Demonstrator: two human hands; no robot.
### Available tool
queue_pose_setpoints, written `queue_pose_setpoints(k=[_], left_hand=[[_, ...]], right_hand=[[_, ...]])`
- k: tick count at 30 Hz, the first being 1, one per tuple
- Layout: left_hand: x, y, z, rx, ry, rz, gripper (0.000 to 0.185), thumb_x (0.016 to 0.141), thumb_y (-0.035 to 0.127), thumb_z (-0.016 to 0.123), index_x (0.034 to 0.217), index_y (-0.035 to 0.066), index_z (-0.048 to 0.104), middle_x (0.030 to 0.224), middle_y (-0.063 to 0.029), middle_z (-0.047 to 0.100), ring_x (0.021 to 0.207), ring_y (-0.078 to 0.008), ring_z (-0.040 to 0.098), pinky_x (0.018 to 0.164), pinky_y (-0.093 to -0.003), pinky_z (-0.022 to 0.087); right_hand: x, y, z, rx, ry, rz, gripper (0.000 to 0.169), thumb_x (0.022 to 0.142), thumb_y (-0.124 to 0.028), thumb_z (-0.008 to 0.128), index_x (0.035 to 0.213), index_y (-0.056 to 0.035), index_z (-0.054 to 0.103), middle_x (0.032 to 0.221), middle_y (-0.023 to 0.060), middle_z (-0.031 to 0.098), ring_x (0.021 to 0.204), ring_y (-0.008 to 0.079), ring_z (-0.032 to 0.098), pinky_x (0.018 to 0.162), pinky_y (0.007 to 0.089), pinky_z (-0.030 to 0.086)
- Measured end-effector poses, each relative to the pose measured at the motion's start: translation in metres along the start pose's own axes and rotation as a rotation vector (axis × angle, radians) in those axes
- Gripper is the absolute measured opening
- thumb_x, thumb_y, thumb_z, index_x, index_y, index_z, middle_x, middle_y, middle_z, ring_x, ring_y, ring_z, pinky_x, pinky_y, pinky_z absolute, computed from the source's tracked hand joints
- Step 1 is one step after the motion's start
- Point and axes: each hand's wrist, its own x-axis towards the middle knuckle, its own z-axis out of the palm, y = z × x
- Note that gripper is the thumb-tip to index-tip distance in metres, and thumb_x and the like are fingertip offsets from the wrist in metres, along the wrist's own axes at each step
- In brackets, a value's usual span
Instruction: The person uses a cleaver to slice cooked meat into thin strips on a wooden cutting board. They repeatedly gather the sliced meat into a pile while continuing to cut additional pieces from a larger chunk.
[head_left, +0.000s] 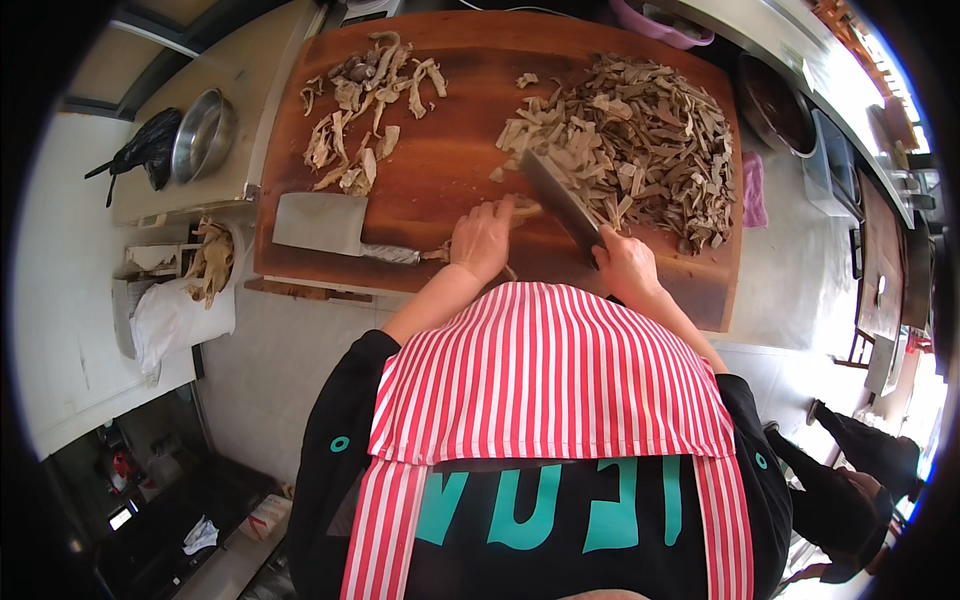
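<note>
My right hand (628, 262) grips the handle of a cleaver (559, 196), whose blade slants up to the left along the edge of a heap of chopped brown pieces (645, 135). Just left of it, my left hand (480, 238) presses a pale dried strip (527, 211) onto the wooden cutting board (442, 161). The strip's end shows past the fingertips; the rest is hidden under the hand. A second cleaver (319, 223) lies flat to the left, its wrapped handle near my left wrist. Uncut, twisted dried pieces (367, 90) are scattered at the board's far left.
Left of the board are a steel bowl (202, 136), a black plastic bag (150, 146) and more dried pieces (213, 259). A pink basin (660, 26) stands behind. On the right are a pink cloth (754, 189), a large round pan (776, 105) and clear containers (829, 169). People (832, 502) stand at right.
</note>
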Motion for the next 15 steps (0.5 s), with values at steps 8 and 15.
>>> queue_pose_setpoints(k=[8,15], left_hand=[[0.001,0.011,-0.003,-0.104,0.205,0.114,0.064,0.069,0.018,0.072,0.125,0.004,0.044,0.123,-0.0204,0.048,0.113,-0.0350,0.047,0.094,-0.0435,0.038],[0.016,0.000,0.011,-0.499,0.218,0.071,0.016,0.069,0.004,0.069,0.080,0.005,0.057,0.101,-0.0113,0.057,0.098,-0.0319,0.054,0.079,-0.0395,0.046]], right_hand=[[-0.002,-0.013,-0.002,-0.003,-0.058,0.012,0.018,0.085,-0.016,0.056,0.097,-0.0042,0.049,0.069,0.0221,0.061,0.070,0.0419,0.060,0.064,0.0517,0.045],[0.003,-0.022,-0.005,-0.083,-0.248,0.002,0.022,0.081,-0.007,0.054,0.101,-0.0026,0.045,0.072,0.0208,0.063,0.072,0.0382,0.063,0.065,0.0478,0.048]])
